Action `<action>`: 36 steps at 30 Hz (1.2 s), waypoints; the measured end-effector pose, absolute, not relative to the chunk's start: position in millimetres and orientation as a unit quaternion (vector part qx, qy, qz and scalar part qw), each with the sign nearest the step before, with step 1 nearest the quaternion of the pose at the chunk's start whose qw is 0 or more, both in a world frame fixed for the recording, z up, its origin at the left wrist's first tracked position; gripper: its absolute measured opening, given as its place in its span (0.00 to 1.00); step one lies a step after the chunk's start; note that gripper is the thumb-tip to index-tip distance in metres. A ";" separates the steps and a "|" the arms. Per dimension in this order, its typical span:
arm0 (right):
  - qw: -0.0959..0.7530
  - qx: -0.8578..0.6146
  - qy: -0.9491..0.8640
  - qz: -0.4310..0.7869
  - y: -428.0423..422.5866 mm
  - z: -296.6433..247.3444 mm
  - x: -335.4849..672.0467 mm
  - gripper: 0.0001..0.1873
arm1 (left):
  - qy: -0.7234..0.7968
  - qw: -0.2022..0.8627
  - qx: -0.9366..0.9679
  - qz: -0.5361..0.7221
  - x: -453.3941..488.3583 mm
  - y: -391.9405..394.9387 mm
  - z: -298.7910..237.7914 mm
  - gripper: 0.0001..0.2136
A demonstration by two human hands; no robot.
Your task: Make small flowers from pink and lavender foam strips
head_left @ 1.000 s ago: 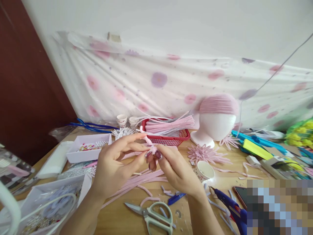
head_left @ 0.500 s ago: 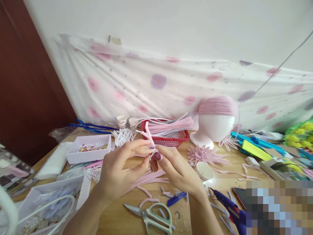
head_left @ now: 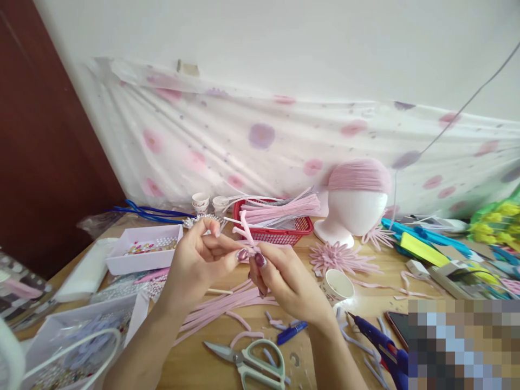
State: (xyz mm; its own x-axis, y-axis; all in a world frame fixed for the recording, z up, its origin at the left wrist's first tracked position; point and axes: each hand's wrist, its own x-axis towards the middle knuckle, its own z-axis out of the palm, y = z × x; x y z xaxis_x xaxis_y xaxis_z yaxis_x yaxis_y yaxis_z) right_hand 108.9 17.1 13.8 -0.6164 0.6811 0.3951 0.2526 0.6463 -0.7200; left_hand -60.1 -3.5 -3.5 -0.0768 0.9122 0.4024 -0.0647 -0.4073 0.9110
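Between my hands, above the table, is a bent pink pipe cleaner (head_left: 247, 227) with its ends pointing up. My right hand (head_left: 290, 279) pinches its lower part between thumb and fingers. My left hand (head_left: 199, 265) meets it from the other side, its thumb tip pressed at the same spot and its other fingers curled loosely. Fingers hide the lower end of the piece. Below my hands lie loose pink pipe cleaners (head_left: 221, 310). Scissors (head_left: 247, 357) with pale green handles rest near the front edge, opened a little, beside a blue pen (head_left: 291, 332).
A red basket (head_left: 280, 236) of pipe cleaners stands behind my hands. To its right are a white foam head (head_left: 357, 211), a pink pipe-cleaner flower (head_left: 337, 257) and a paper cup (head_left: 339, 286). A blue glue gun (head_left: 376, 336) lies front right. White boxes (head_left: 140, 262) of beads sit left.
My left fingers have lifted and opened somewhat, with the thumb now beside the right thumb. The pink piece shows more of its two ends. The view has shifted slightly.
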 end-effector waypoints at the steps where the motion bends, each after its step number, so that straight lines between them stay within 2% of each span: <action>1: 0.340 -0.284 -0.838 0.318 17.9 13.5 108.5 0.12 | 0.376 0.396 0.559 0.624 -60.9 -1.4 -3.6 0.16; 3: 0.344 -0.293 -0.834 0.315 19.2 12.4 107.4 0.12 | 0.381 0.359 0.583 0.620 -61.9 0.4 -4.4 0.13; 6: 0.349 -0.285 -0.836 0.313 19.4 10.5 105.1 0.13 | 0.406 0.215 0.687 0.563 -60.9 -1.2 -5.3 0.05; 8: 0.346 -0.285 -0.837 0.313 18.5 9.6 103.9 0.12 | 0.400 0.123 0.752 0.509 -60.1 -3.1 -4.6 0.07; 10: 0.344 -0.288 -0.837 0.314 17.4 9.3 103.5 0.12 | 0.395 0.087 0.776 0.484 -60.7 -4.5 -2.3 0.10; 17: 0.313 -0.195 -0.827 0.424 18.9 8.3 105.5 0.18 | 0.388 0.266 0.758 0.451 -74.1 -8.0 8.9 0.16; 23: 0.329 -0.165 -0.780 0.505 21.1 3.4 103.1 0.19 | 0.331 0.406 0.718 0.458 -75.7 -6.5 9.4 0.15; 26: 0.336 -0.173 -0.776 0.505 22.0 2.1 102.8 0.21 | 0.333 0.403 0.719 0.458 -73.6 -5.1 10.1 0.14; 36: 0.290 -0.172 -0.804 0.490 28.6 0.1 108.7 0.20 | 0.395 0.263 0.775 0.418 -73.4 -7.1 10.8 0.16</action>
